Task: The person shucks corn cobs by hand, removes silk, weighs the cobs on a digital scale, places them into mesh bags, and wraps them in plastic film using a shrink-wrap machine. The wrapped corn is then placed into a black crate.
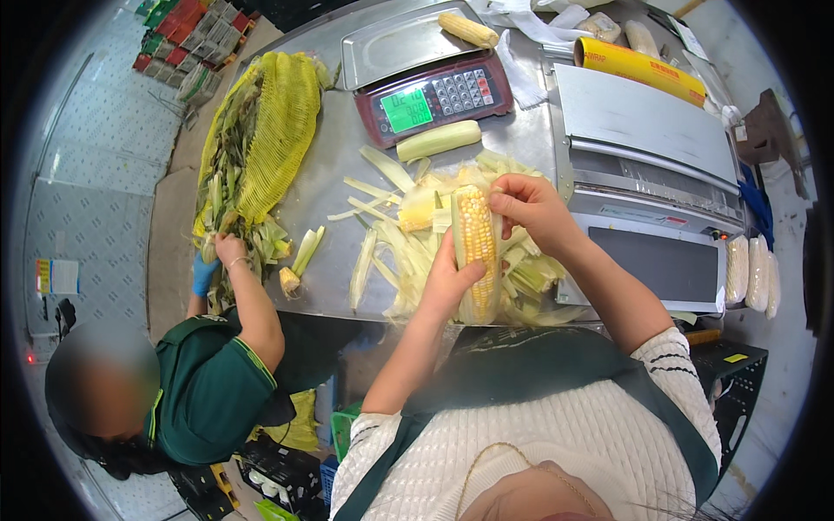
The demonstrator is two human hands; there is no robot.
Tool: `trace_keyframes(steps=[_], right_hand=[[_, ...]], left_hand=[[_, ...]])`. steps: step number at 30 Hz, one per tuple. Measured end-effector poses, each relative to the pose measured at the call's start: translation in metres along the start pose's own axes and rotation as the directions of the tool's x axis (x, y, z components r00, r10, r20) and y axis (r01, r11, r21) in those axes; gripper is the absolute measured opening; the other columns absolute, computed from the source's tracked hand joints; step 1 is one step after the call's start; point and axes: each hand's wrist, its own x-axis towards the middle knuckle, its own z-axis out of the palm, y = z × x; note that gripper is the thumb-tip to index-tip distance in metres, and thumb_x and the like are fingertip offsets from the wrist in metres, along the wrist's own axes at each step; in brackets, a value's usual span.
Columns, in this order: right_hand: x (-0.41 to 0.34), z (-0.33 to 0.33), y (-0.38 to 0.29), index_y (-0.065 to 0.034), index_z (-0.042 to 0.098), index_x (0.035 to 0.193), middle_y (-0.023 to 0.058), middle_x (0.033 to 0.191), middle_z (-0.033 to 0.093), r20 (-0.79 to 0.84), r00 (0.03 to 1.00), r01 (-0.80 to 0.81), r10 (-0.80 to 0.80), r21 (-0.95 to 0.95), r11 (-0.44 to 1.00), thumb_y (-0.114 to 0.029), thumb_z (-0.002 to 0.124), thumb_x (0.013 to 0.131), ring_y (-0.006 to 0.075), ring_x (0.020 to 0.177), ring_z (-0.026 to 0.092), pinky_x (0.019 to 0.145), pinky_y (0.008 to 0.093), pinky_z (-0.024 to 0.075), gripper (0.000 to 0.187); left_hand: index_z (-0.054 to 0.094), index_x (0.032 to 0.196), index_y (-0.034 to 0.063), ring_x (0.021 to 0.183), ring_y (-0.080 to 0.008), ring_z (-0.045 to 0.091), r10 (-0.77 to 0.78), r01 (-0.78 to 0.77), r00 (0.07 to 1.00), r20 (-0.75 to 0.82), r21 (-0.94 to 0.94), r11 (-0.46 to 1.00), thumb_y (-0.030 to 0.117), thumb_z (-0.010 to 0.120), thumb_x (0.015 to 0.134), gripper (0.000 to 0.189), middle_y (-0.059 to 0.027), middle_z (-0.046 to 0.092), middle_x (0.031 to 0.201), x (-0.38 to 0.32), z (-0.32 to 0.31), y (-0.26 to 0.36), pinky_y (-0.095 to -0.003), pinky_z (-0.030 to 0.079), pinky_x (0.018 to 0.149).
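An ear of corn [479,254], its yellow and white kernels bared on one face and pale husk along its sides, stands lengthwise before me. My left hand [449,270] grips its lower half, thumb across the kernels. At the upper right edge of the ear, my right hand [526,207] pinches with thumb and forefinger; what lies between the fingertips is too small to make out. Beneath both hands spreads a heap of stripped corn husks [404,260]. Above the heap, a corn ear in pale husk [438,140] leans by the front of the digital scale [433,98].
A bare corn ear [468,30] lies on the scale's steel pan [397,49]. To the right stands a wrapping machine [645,189] with a yellow film roll [642,70]. At left, a co-worker [215,384] handles corn by a yellow mesh sack [280,137]. Wrapped packs [756,273] stand far right.
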Motion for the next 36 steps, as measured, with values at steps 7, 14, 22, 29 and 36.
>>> trace_keyframes(steps=[7, 14, 22, 29, 36], right_hand=[[-0.025, 0.012, 0.012, -0.0066, 0.051, 0.089, -0.0014, 0.076, 0.054, -0.195, 0.981, 0.042, 0.006, 0.242, 0.969, -0.019, 0.053, 0.088, 0.0073, 0.062, 0.052, 0.058, 0.0237, 0.0441, 0.012], [-0.054, 0.035, -0.003, -0.0069, 0.048, 0.088, -0.0009, 0.065, 0.048, -0.132, 0.991, 0.105, -0.032, 0.59, 0.8, -0.018, 0.046, 0.091, 0.0107, 0.05, 0.043, 0.054, 0.0265, 0.0395, 0.012], [-0.06, 0.016, -0.025, -0.0053, 0.049, 0.097, -0.0023, 0.063, 0.045, -0.01, 0.982, -0.185, 0.186, 0.073, 0.98, -0.018, 0.054, 0.081, 0.0032, 0.044, 0.035, 0.039, 0.0189, 0.0265, 0.021], [-0.023, 0.027, -0.019, -0.0039, 0.057, 0.09, -0.0042, 0.063, 0.049, -0.019, 0.999, 0.047, -0.049, -0.105, 0.993, -0.017, 0.061, 0.08, 0.0003, 0.048, 0.036, 0.042, 0.0168, 0.027, 0.017], [-0.02, 0.019, -0.007, -0.0066, 0.05, 0.081, -0.0056, 0.06, 0.04, -0.082, 0.996, -0.022, 0.037, 0.172, 0.985, -0.011, 0.053, 0.085, 0.0006, 0.044, 0.031, 0.038, 0.0164, 0.02, 0.006]], left_hand=[[0.033, 0.126, 0.0043, 0.091, -0.0215, 0.055, -0.002, -0.031, 0.982, -0.187, -0.176, 0.984, 0.031, 0.059, 0.081, 0.059, -0.0103, 0.05, 0.11, -0.007, 0.024, -0.023, -0.0347, 0.048, 0.078], [0.036, 0.125, 0.0038, 0.08, -0.0193, 0.055, 0.11, -0.199, 0.868, -0.484, -0.136, 0.971, 0.047, 0.045, 0.087, 0.058, -0.0085, 0.053, 0.094, -0.009, 0.01, -0.014, -0.0361, 0.049, 0.071], [0.038, 0.123, -0.0001, 0.087, -0.0164, 0.054, 0.188, -0.173, 0.92, -0.344, 0.075, 0.982, 0.031, 0.053, 0.087, 0.05, -0.0086, 0.055, 0.095, -0.013, 0.009, 0.003, -0.0303, 0.046, 0.077], [0.039, 0.119, 0.0014, 0.089, -0.0169, 0.056, 0.155, -0.146, 0.975, -0.156, 0.066, 0.987, 0.035, 0.067, 0.076, 0.062, -0.0089, 0.055, 0.098, -0.018, 0.008, 0.001, -0.028, 0.046, 0.076], [0.044, 0.113, 0.0013, 0.07, -0.0222, 0.06, -0.019, -0.058, 0.946, -0.324, -0.225, 0.973, 0.053, 0.041, 0.085, 0.059, -0.0111, 0.058, 0.089, -0.01, 0.02, 0.011, -0.0318, 0.051, 0.061]])
